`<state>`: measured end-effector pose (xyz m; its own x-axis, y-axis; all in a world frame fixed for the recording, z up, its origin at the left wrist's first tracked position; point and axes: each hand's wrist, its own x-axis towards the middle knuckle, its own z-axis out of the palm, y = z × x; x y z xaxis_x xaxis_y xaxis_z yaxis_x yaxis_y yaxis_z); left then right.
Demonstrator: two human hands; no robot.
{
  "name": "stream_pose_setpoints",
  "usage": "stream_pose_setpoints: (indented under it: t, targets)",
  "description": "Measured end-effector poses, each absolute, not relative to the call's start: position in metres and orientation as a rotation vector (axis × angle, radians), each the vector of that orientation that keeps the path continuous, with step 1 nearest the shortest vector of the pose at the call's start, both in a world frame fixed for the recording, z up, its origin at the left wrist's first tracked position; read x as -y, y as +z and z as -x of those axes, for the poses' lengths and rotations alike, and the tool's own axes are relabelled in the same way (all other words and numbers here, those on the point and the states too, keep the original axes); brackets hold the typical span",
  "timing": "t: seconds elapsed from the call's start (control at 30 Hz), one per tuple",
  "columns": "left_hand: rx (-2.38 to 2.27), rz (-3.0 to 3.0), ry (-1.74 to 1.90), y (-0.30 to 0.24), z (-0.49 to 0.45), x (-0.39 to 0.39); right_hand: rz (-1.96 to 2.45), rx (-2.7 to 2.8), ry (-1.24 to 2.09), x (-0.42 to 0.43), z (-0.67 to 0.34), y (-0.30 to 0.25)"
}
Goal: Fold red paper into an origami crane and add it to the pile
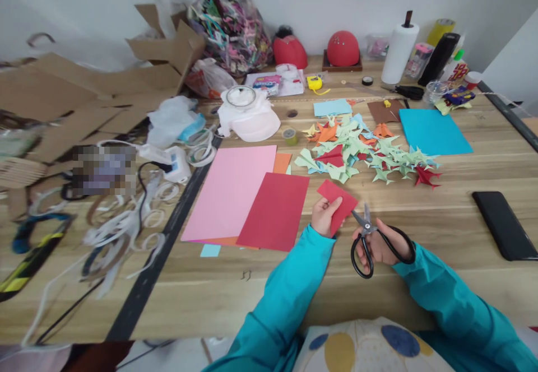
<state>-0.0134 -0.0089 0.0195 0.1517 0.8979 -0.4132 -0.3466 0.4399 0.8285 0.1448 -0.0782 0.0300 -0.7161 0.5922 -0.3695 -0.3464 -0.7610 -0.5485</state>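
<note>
My left hand [324, 215] pinches a small piece of red paper [341, 206] above the table's near side. Around the black-handled scissors [367, 227] is my right hand [387, 243], with fingers through the loops. The scissors' blades are spread, one tip close beside the red paper's right edge; whether they touch I cannot tell. Left of my hands lies a red sheet [276, 210], overlapping a pink sheet [235, 187]. Beyond my hands sits a heap of folded paper shapes [342, 156], mostly pale green, with some red, orange and blue.
A black phone [504, 223] lies at the right. Blue paper [435, 131] is behind the heap's right side. Cords and white strips [113, 226] tangle at the left, near a cardboard box [75, 97]. A paper roll [400, 52] and red cushions [342, 48] stand at the back.
</note>
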Motion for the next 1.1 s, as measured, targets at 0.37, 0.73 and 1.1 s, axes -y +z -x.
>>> stream_pose_setpoints:
  t: [0.37,0.73,1.1]
  targets:
    - [-0.912,-0.912,0.919,0.016,0.018,0.014,0.769,0.861,2.300,0.075,-0.160,0.029]
    - [-0.773,-0.791,0.776,0.027,0.015,0.020,0.802,0.928,2.182,0.075,-0.159,0.037]
    - [-0.740,-0.767,0.670,0.016,0.015,0.018,0.749,0.927,2.190,0.074,-0.163,0.029]
